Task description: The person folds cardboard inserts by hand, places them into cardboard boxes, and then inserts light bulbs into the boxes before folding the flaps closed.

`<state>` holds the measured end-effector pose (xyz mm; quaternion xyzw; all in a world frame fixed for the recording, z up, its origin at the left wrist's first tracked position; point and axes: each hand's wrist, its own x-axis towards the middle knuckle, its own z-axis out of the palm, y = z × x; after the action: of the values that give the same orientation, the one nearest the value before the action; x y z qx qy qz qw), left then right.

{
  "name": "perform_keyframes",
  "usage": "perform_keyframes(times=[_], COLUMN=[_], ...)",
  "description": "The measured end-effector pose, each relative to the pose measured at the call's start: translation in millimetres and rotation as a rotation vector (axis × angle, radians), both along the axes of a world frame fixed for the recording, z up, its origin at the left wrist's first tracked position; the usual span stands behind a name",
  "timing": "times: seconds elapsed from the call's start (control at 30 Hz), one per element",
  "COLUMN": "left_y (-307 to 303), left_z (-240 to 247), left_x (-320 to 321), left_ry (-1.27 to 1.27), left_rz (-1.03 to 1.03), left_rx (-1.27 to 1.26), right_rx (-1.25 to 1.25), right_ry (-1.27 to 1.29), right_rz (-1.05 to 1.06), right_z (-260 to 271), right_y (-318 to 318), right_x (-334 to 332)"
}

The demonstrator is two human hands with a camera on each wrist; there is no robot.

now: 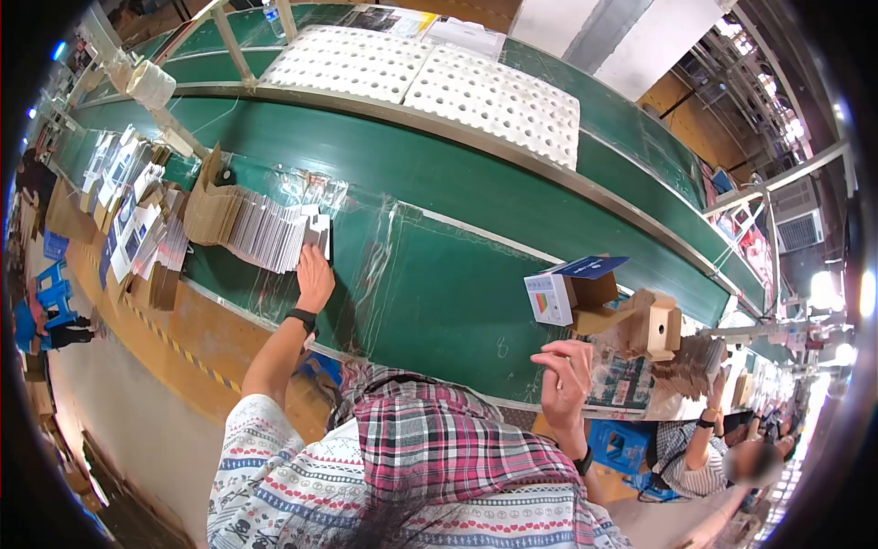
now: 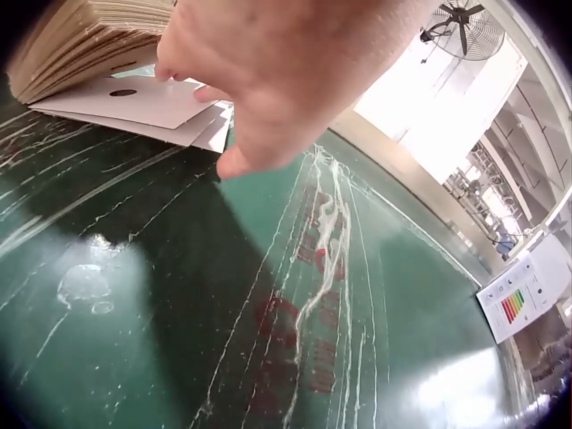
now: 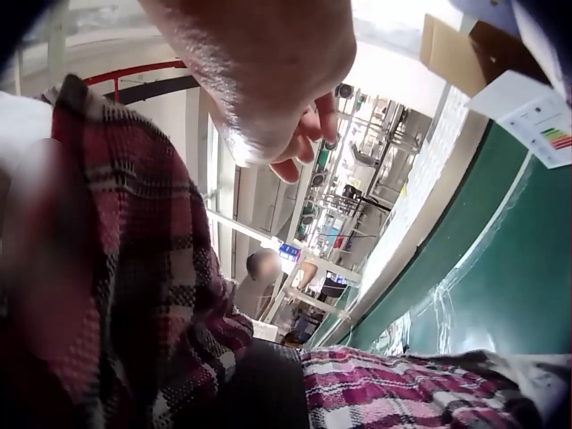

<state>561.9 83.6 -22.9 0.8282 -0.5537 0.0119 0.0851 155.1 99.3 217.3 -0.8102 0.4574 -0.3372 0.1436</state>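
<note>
In the head view a row of flat folded cartons (image 1: pixel 265 231) stands on the green table at the left. My left hand (image 1: pixel 315 277) reaches to the row's right end, its fingertips at the last pieces. The left wrist view has this hand (image 2: pixel 268 76) over white card flaps (image 2: pixel 143 105), the thumb apart from them; the other fingertips are partly hidden. My right hand (image 1: pixel 565 380) is raised near the table's front edge, fingers loosely bent and holding nothing. Beyond it stands an open blue and white box (image 1: pixel 551 300). The right wrist view also has this hand (image 3: pixel 277 85) empty.
Stacks of printed cartons (image 1: pixel 137 229) lie at the far left. White perforated foam trays (image 1: pixel 494 101) rest behind a long rail (image 1: pixel 366 105). Brown cardboard inserts (image 1: pixel 654 325) and a further stack (image 1: pixel 686 366) are at the right, near a seated person (image 1: pixel 686 453).
</note>
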Motion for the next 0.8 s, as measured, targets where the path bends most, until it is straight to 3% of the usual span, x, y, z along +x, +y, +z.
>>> perform_keyframes(times=[0.27, 0.4, 0.5, 0.53, 0.63, 0.73, 0.8], left_y=[-27.4, -38.1, -37.8, -37.7, -35.4, -25.1, -15.1], left_z=[-60.1, -18.9, -26.3, -27.2, 12.2, 45.6, 92.0], left_x=[26.2, 4.1, 25.8, 34.2, 39.5, 45.5, 22.2], left_ry=[0.061, -0.178, -0.050, -0.128, 0.020, 0.325, 0.995], left_rz=[0.146, 0.113, 0.174, 0.187, 0.239, -0.072, -0.225], left_rx=[0.042, -0.151, 0.117, 0.050, 0.025, -0.049, -0.118], right_rx=[0.096, 0.115, 0.150, 0.153, 0.183, 0.271, 0.265], right_ry=[-0.019, 0.003, 0.004, -0.003, -0.027, -0.019, -0.068], right_rz=[0.050, 0.076, 0.103, 0.120, 0.167, 0.257, 0.259], right_z=[-5.8, -6.4, -7.6, -9.4, -18.8, -31.0, -36.3], right_y=[-9.1, -16.1, -20.3, -21.7, -22.3, -26.6, -37.8], right_x=[-2.6, -2.2, 0.9, 2.0, 8.2, 17.6, 40.1])
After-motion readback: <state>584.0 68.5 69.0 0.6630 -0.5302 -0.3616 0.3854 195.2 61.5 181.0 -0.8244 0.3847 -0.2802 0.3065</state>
